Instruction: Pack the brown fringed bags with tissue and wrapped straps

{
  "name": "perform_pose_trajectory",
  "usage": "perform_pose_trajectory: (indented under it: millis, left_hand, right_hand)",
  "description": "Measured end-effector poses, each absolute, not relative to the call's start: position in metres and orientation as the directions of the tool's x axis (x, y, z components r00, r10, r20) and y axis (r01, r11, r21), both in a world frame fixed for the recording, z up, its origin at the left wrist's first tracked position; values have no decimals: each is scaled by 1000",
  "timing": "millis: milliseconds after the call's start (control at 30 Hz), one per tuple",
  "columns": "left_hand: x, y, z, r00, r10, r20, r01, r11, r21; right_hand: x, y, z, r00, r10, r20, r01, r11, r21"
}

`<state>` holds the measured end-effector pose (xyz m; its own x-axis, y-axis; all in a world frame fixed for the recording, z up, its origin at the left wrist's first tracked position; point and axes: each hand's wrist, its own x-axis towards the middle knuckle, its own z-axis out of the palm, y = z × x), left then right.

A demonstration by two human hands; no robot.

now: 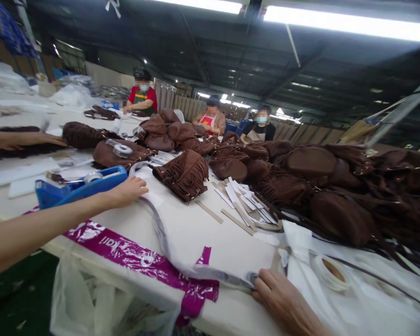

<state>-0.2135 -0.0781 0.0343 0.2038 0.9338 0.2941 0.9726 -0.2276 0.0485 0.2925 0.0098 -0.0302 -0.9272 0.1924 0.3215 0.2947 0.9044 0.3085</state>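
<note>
Head view: You have a long grey strap [164, 242] on a white table [210, 233], with your left hand [131, 190] left of the middle of the frame and your right hand [283, 298] at the lower right.
Left hand: Your fingers are bent down and almost closed, and they have hold of the strap, just beside a blue tape dispenser [87, 185].
Right hand: Your fingers are bent and close together on the strap's end, where a small dark shiny bit pokes out.
Grey strap: It bends like a wave from left of the middle to the lower right, and it looks wrapped in something thin and see-through.
Purple plastic [126, 249]: It is shiny, has white letters, and runs along the table's front edge at the lower left, partly under the strap.
Fringed bag [185, 172]: It is brown and lies in the middle of the frame.
Brown bags [311, 161]: They make a big heap from the middle to the right edge.
Paper strips [245, 205]: They lie in a messy bunch in front of the heap.
White roll [331, 274]: It is at the lower right, near your right hand.
Other people: A co-worker's hand [44, 139] lies on something dark at the left edge, and three people are at the back.
</note>
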Motion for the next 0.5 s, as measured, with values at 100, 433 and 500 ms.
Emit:
perform_pose_trajectory:
  millis: [100, 433, 500]
  left_hand:
    - [-137, -84, 51, 208, 907, 366, 960, -261, 100]
    - [60, -76, 14, 506, 862, -27, 860, -502, 96]
    - [48, -56, 12, 591, 805, 43, 805, -593, 31]
  right_hand:
    - [276, 7, -23, -938, 207, 277, 291, 906, 307]
    - [264, 0, -18, -947, 221, 234, 269, 943, 196]
    - [264, -1, -18, -940, 262, 216, 282, 957, 66]
